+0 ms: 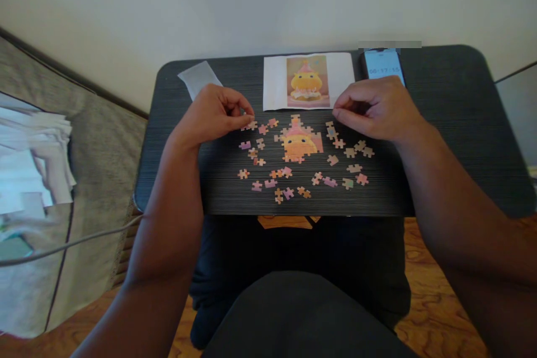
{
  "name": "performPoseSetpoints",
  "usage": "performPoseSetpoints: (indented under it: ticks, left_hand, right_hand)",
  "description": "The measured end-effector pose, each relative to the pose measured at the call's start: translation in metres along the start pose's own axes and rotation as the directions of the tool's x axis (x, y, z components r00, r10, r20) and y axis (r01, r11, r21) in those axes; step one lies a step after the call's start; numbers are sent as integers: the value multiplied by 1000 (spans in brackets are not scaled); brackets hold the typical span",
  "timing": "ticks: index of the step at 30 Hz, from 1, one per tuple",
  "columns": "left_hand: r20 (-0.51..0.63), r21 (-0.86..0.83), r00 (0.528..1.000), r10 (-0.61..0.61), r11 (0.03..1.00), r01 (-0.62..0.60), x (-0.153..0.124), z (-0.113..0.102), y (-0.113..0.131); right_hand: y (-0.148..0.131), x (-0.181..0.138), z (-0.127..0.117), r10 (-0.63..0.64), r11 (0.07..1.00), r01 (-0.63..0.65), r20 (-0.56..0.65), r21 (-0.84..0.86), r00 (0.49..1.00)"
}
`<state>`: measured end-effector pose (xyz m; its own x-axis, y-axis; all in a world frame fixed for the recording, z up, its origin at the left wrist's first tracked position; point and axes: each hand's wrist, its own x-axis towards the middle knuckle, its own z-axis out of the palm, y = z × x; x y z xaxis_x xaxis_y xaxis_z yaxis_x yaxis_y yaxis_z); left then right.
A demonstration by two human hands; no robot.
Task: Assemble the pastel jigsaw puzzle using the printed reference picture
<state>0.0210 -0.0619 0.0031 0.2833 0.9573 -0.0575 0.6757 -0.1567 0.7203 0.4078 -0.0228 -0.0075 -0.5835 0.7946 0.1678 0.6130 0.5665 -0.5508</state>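
A partly joined jigsaw puzzle, showing a yellow character with a pink hat, lies mid-table. Loose jigsaw pieces surround it on the left, right and near side. My left hand is closed in a pinch at the upper left, its fingertips on a jigsaw piece. On the other side, my right hand has thumb and forefinger together just above a blue-tinted piece; anything between those fingertips is hidden. Behind the puzzle lies a white sheet with a printed reference picture.
A phone showing a running timer lies behind my right hand. A translucent plastic bag is at the back left of the dark table. The wall stands behind it. Left, a cable crosses before a cloth-covered surface with papers.
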Motion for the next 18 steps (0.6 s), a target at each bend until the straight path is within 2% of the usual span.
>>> performPoseSetpoints:
  ticks: [3,6,18]
  left_hand:
    - [25,30,999,-39,999,38,1,-4,-6]
    - [61,-15,995,-74,997,75,3,-4,-12]
    - [123,-89,989,-84,991,96,3,-5,-17]
  right_hand:
    - [2,0,1,-8,1000,8,-2,-8,1000]
    - [3,-2,1,15,1000,-15,8,-7,1000]
    - [4,-2,0,-64,998,64,-21,-19,998]
